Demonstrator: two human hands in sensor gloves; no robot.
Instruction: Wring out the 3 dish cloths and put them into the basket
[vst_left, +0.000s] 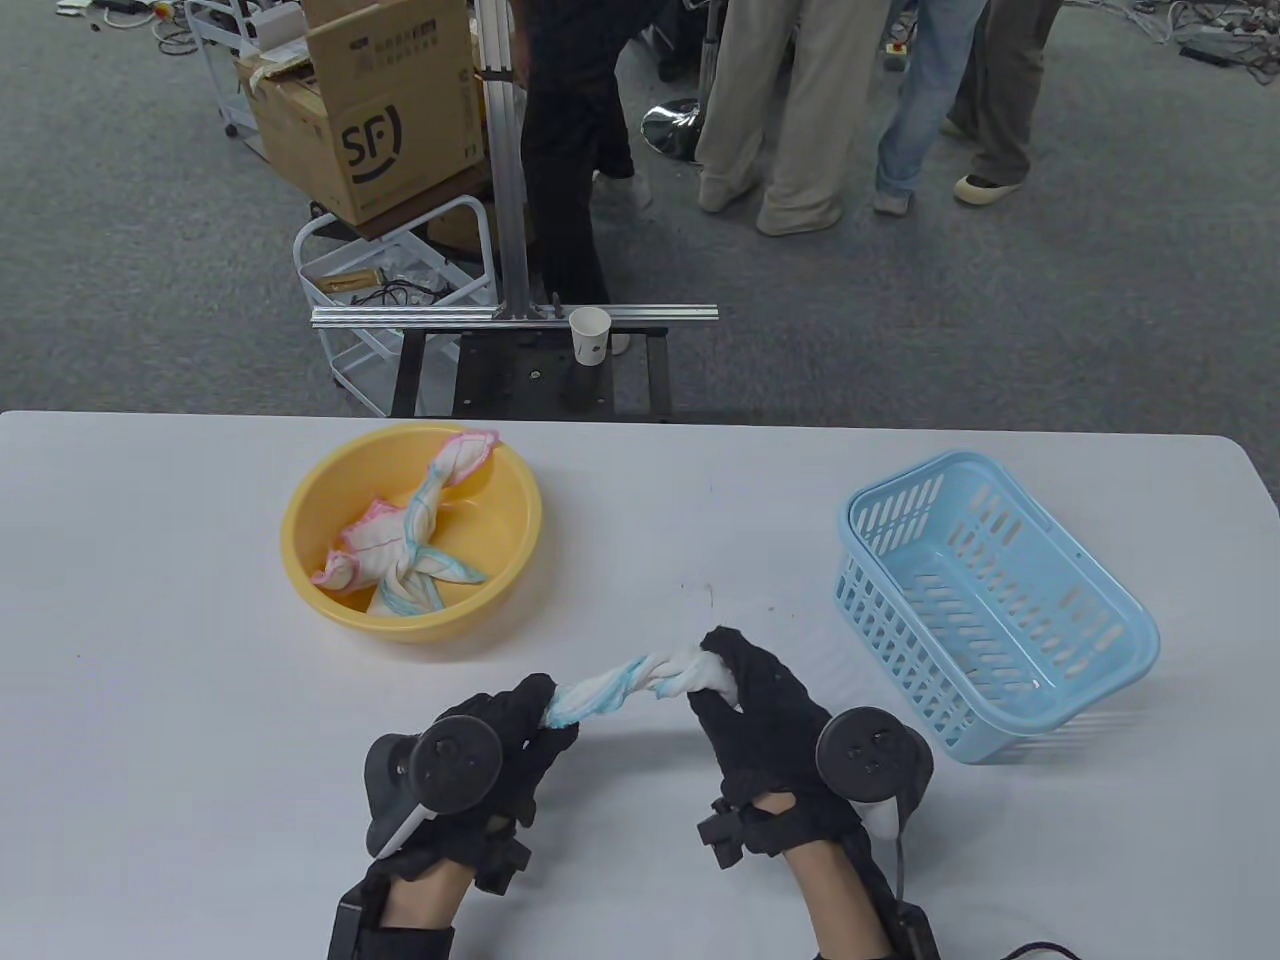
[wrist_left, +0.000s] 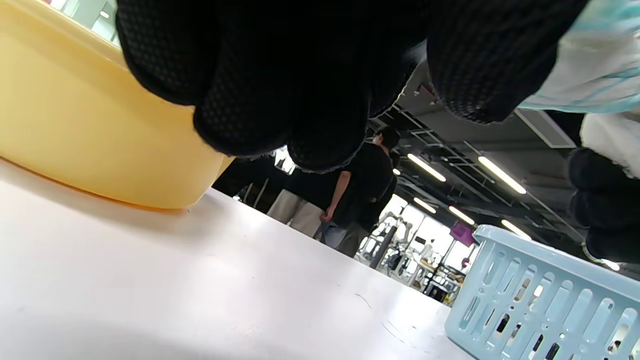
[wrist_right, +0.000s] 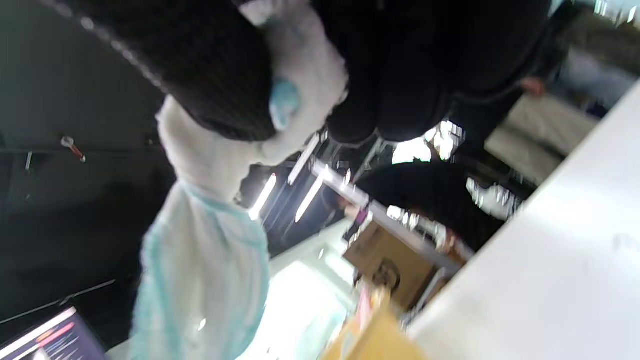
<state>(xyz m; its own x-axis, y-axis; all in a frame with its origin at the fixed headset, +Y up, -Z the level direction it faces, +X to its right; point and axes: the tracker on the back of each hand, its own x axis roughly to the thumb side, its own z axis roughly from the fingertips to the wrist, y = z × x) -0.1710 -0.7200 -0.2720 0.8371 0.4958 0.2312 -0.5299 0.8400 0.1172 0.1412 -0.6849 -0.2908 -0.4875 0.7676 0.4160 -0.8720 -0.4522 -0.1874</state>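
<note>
A white dish cloth with blue edging is twisted into a rope just above the table's front middle. My left hand grips its left end and my right hand grips its right end; the same cloth hangs below the right glove in the right wrist view, and its corner shows at top right in the left wrist view. Two more cloths, pink-edged and blue-edged, lie in the yellow bowl at the left. The light blue basket stands at the right with no cloth inside.
The white table carries only the bowl and basket. Beyond its far edge stand a metal frame with a paper cup, a wire cart, a cardboard box and several people's legs.
</note>
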